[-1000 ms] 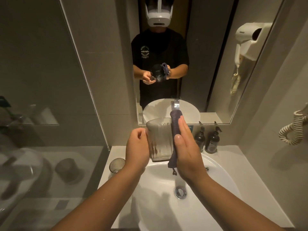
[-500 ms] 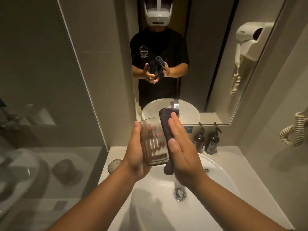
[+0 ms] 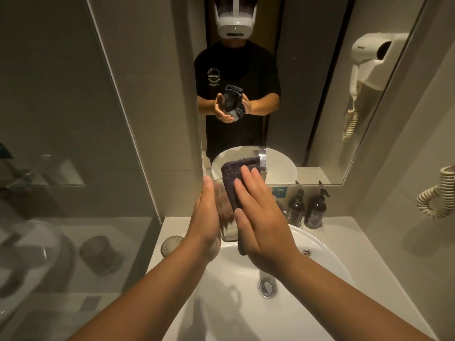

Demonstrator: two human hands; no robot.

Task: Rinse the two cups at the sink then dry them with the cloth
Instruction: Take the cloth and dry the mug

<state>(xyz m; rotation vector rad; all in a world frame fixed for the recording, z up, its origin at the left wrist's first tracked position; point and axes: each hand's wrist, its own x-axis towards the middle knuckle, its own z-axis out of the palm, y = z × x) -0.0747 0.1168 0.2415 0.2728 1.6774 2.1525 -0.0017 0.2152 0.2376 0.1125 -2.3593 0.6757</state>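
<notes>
A clear ribbed glass cup point(image 3: 225, 212) is held upright above the white sink point(image 3: 327, 257), pressed between my two hands. My left hand point(image 3: 205, 220) lies flat against its left side. My right hand point(image 3: 258, 217) presses a dark folded cloth point(image 3: 232, 178) against the cup's right side, fingers straight. The cloth covers the cup's right rim and hangs below my palm. A second ribbed cup point(image 3: 171, 244) stands on the counter left of the basin.
The chrome tap point(image 3: 263, 158) rises behind the cloth. Two dark pump bottles point(image 3: 306, 210) stand at the back right of the counter. The drain point(image 3: 268, 287) lies below my hands. A glass partition point(image 3: 128, 134) borders the left, with a hairdryer cord point(image 3: 438, 195) on the right wall.
The cloth has spread wider over the cup's right side and top. My left hand has flattened against the cup and both hands have shifted around it.
</notes>
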